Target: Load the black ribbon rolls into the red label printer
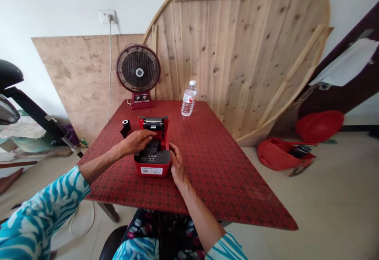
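Note:
A red and black label printer (pixel 152 156) stands on the table with its lid (pixel 153 123) raised at the back. My left hand (pixel 137 141) reaches over the open compartment from the left, fingers close together. A dark flat strip (pixel 152 146) shows below them; what the fingertips hold, if anything, is hidden. Against the printer's right side lies my right hand (pixel 177 164), its fingers curled along the casing and steadying it. A small black roll with a white core (pixel 125 125) stands left of the printer, a loose black end hanging from it.
A dark red fan (pixel 139 72) and a clear water bottle (pixel 188 99) stand at the back of the red patterned table (pixel 213 165). Behind it leans a round wooden board (pixel 237 47). Right of the table, a red bag (pixel 275 155) lies on the floor.

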Action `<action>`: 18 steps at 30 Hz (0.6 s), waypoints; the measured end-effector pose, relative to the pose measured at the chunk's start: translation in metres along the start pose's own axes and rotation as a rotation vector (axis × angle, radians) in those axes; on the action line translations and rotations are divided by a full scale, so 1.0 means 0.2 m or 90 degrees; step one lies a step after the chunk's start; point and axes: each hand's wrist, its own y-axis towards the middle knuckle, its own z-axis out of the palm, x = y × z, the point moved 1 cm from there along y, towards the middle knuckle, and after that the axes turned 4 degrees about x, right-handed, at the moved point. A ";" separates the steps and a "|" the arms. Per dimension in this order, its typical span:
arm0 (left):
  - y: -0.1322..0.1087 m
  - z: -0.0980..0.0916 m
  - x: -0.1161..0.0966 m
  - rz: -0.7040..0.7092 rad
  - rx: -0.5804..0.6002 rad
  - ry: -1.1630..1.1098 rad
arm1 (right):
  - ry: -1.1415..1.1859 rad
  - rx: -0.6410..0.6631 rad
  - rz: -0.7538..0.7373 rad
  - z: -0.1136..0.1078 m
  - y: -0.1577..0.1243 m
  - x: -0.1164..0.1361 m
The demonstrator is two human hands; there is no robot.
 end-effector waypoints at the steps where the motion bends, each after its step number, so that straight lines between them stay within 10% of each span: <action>1: 0.03 0.01 -0.01 0.002 0.032 0.037 | 0.001 0.000 -0.005 0.00 0.00 0.00; 9: 0.15 0.01 -0.07 -0.146 0.188 0.326 | 0.010 -0.014 -0.036 0.01 0.02 -0.03; 18: 0.17 0.03 -0.12 -0.078 0.283 0.382 | 0.006 -0.015 -0.028 0.00 0.02 -0.05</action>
